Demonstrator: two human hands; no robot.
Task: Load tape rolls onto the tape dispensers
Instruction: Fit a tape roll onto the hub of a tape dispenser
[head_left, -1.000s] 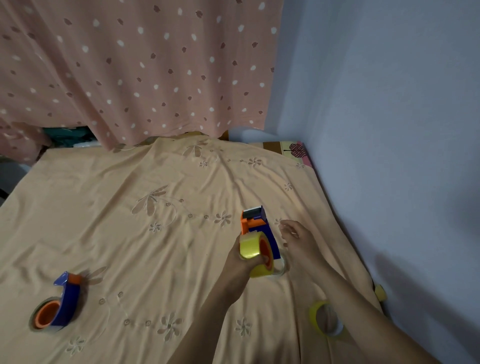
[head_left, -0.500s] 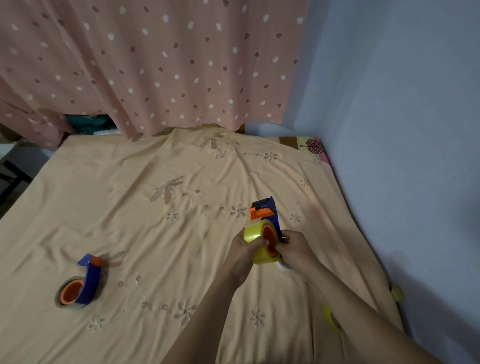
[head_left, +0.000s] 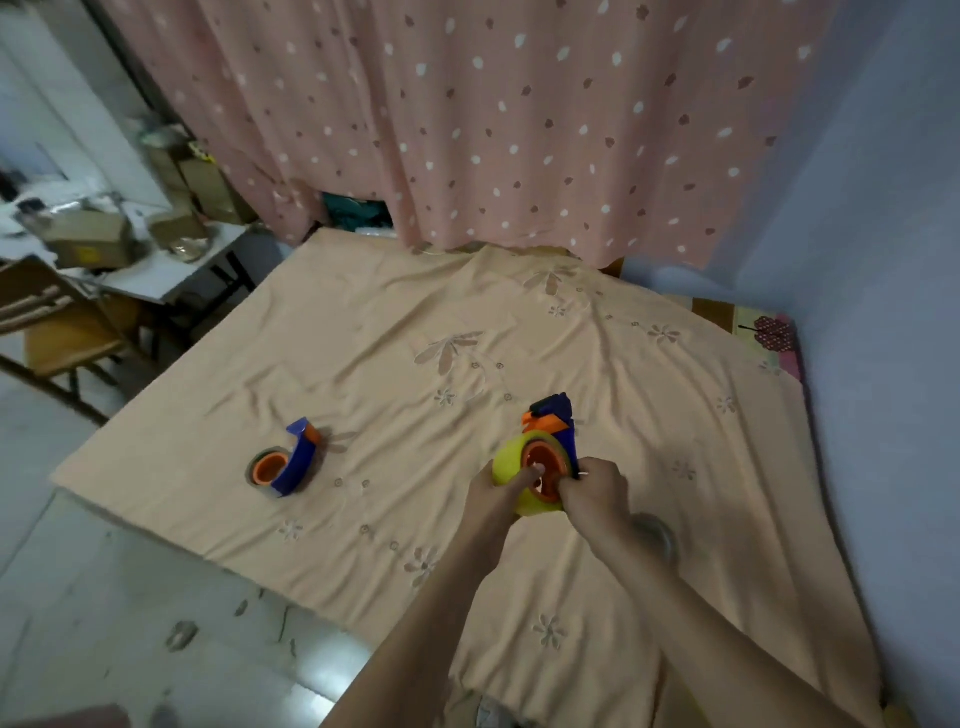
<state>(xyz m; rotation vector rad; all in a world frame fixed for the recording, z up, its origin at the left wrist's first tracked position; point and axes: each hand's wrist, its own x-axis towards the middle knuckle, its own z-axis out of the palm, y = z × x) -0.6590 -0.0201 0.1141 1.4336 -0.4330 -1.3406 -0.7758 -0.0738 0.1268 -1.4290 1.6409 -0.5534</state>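
A blue and orange tape dispenser (head_left: 555, 423) stands on the orange cloth (head_left: 415, 364), right of centre. A yellow tape roll (head_left: 511, 460) sits around its orange hub. My left hand (head_left: 498, 488) grips the roll from the left, thumb on the hub. My right hand (head_left: 592, 491) holds the dispenser's blue body from the right. A second blue and orange dispenser (head_left: 288, 462), with a roll on it, lies on the cloth to the left. Beside my right wrist lies a clear tape roll (head_left: 657, 535), blurred.
A pink dotted curtain (head_left: 467, 130) hangs behind the cloth. A blue-grey wall (head_left: 883, 260) closes the right side. At far left stand a white table (head_left: 156, 270) with cardboard boxes and a wooden chair (head_left: 47, 332). Bare floor (head_left: 104, 597) lies at the lower left.
The camera view has swung left and back, showing floor and furniture. My right hand moved from beside the dispenser onto it. The roll now sits around the hub.
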